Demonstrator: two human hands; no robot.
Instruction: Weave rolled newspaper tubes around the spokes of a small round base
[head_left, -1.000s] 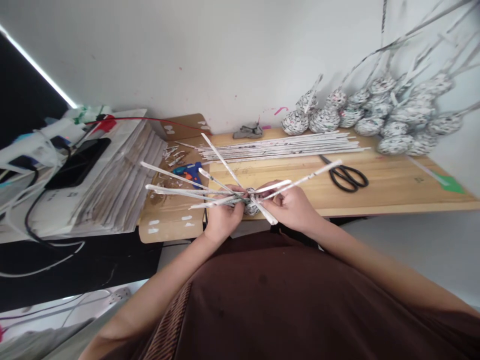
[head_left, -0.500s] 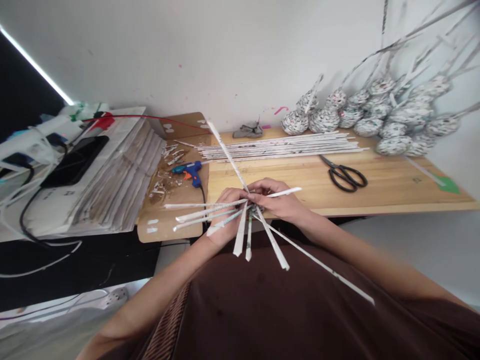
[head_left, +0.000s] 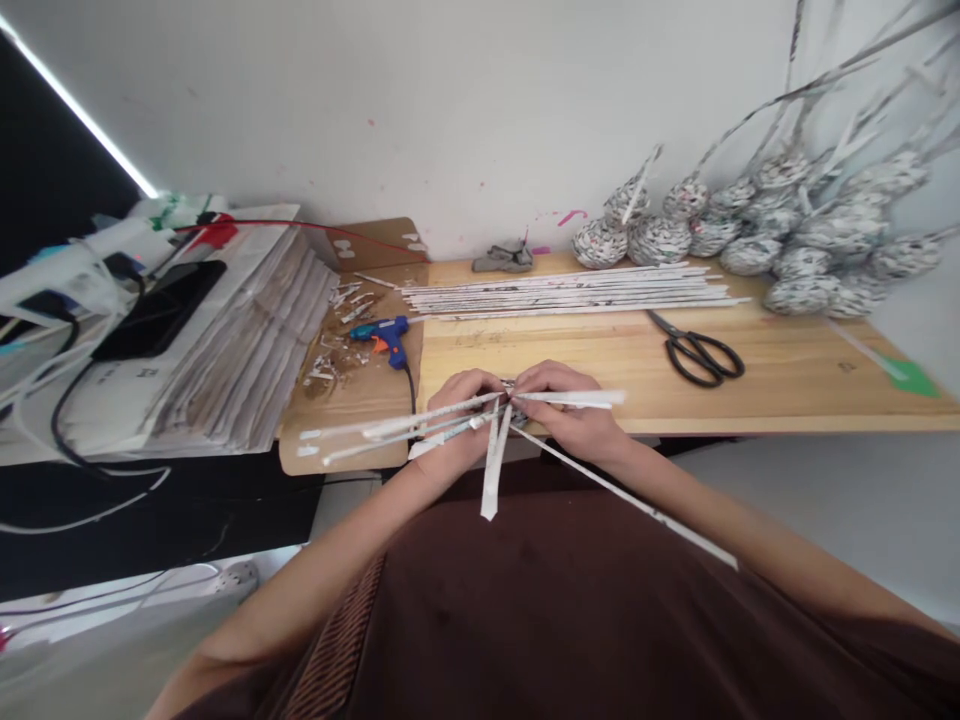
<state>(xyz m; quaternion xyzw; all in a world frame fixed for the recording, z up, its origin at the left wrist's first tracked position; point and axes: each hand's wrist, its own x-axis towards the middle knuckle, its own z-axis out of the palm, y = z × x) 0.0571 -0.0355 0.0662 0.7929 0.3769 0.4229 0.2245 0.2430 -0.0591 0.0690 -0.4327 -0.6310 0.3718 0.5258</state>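
Several white paper strips (head_left: 491,470) fan out from a small bundle held between both hands, at the front edge of the wooden board. My left hand (head_left: 466,400) is closed on the bundle's left side, with strips pointing left across it. From the right, my right hand (head_left: 566,405) pinches the bundle, its thumb and fingers near the point where the strips meet. One long thin strip (head_left: 637,495) slopes down to the right over the brown clothing. The centre of the bundle is mostly hidden by the fingers.
Paper sticks (head_left: 570,292) lie across the wooden board (head_left: 802,390), with black scissors (head_left: 701,355) at their right. Woven paper gourds (head_left: 840,230) stand back right. A blue glue gun (head_left: 386,338), stacked paper (head_left: 247,350) and a phone (head_left: 161,310) are left.
The strip that pointed up and left no longer stands there. Strips now gather toward the right hand, and fewer hang down at the front. Both hands remain on the bundle.
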